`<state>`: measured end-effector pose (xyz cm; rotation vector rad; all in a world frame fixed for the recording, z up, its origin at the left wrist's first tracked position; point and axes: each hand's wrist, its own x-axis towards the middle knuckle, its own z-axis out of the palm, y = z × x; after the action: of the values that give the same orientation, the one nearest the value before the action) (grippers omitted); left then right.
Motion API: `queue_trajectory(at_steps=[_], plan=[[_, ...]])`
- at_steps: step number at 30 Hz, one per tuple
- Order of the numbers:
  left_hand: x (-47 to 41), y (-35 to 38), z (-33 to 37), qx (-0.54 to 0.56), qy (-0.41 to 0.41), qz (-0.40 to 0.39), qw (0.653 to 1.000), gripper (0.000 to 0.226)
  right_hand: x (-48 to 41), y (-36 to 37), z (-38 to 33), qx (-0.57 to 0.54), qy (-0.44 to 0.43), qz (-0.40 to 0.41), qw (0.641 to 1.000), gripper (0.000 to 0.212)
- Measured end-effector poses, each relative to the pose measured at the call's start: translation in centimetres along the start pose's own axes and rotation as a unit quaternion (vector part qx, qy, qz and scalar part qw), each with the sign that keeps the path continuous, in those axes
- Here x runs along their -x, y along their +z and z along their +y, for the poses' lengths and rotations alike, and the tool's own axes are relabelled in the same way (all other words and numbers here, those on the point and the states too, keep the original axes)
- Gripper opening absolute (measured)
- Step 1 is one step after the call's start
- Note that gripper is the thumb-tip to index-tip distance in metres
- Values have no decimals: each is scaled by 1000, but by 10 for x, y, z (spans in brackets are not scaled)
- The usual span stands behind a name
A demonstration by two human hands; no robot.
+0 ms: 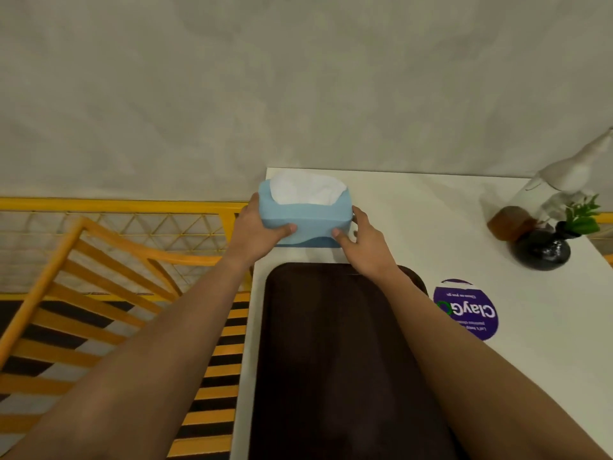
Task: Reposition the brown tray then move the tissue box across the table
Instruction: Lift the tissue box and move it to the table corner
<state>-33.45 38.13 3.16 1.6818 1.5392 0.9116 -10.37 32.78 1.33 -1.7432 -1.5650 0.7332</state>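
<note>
A light blue tissue box [308,214] with white tissue sticking out of its top is at the far left corner of the white table [431,207]. My left hand [257,230] grips its left end, thumb across the near face. My right hand [363,242] grips its right end. Whether the box rests on the table or is just off it I cannot tell. The dark brown tray [338,360] lies flat on the table right in front of the box, along the table's left side, and both my forearms reach over it.
A purple round sticker [467,310] lies on the table to the right of the tray. At the far right stand a black vase with a green plant [544,247], a clear bottle with brown liquid [517,217] and a white bottle [577,167]. Yellow railings [116,247] are beyond the table's left edge.
</note>
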Motion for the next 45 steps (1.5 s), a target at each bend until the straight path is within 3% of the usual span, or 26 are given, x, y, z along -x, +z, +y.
queue_trajectory(at_steps=[5, 9, 12, 19, 29, 33, 37, 45], plan=[[0, -12, -16, 18, 16, -8, 1000, 96, -2, 19, -5, 23, 19, 21, 999, 98], [2, -6, -22, 36, 49, -1, 998, 88, 0, 25, -5, -5, -23, 25, 999, 73], [1, 3, -26, 40, 52, 19, 998, 88, -3, 25, -3, -12, -18, 36, 999, 68], [-16, 15, -31, 44, 31, 26, 998, 99, -30, 27, 16, -1, 5, 38, 999, 90], [-87, 19, -31, 61, 40, -8, 997, 100, -104, 25, 23, -38, 6, 35, 999, 94], [-113, 15, -43, 65, -3, -31, 997, 105, -131, 22, 24, -45, 1, 27, 999, 88], [-125, 21, -53, 45, -3, -45, 998, 81, -147, 21, 28, -25, 17, 16, 999, 90], [-151, 28, -48, 31, -7, -44, 999, 74, -179, 14, 34, -3, 34, -7, 999, 91]])
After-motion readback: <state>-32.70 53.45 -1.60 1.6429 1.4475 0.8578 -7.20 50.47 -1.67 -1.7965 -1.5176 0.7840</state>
